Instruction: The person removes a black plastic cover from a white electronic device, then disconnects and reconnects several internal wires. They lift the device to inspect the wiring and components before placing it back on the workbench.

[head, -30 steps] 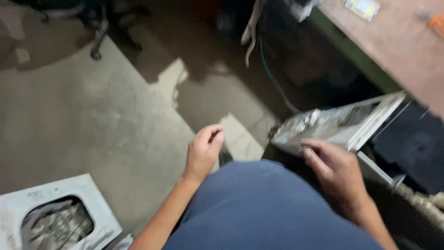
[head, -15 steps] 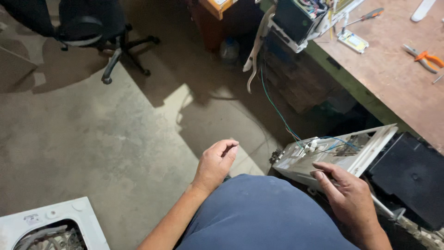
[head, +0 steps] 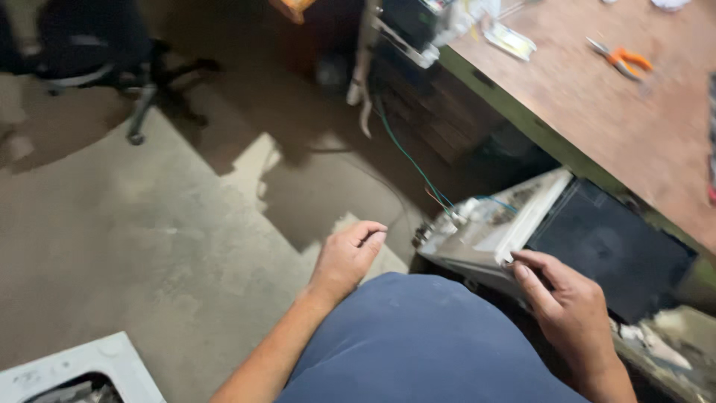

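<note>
Concrete floor fills most of the view, grey and dusty, with a hard-edged shadow cutting across it around the middle. Way over at 10 o'clock there's a black office chair on castors, kinda blurry. Down at 7 o'clock, right at the frame edge, sits a white plastic panel with a dark opening in it; can't really make out what's inside. Moving toward the centre, the left hand hangs just over the person's blue-clad knee, fingers loosely curled in, not holding anything as far as I can see. Up at 12 o'clock a pale cable loop dangles off some dark equipment, and a thin green wire runs from there down to the grey and white appliance housing with exposed wiring, which leans tilted against the bench at about 3 o'clock from the left hand. The right hand, around 4 o'clock, has its fingertips pressed on the housing's near edge, grasping it, just beside a flat black panel. Above all that, a brown wooden workbench with a green edge runs off to 1 o'clock, with orange-handled pliers lying on top.
</note>
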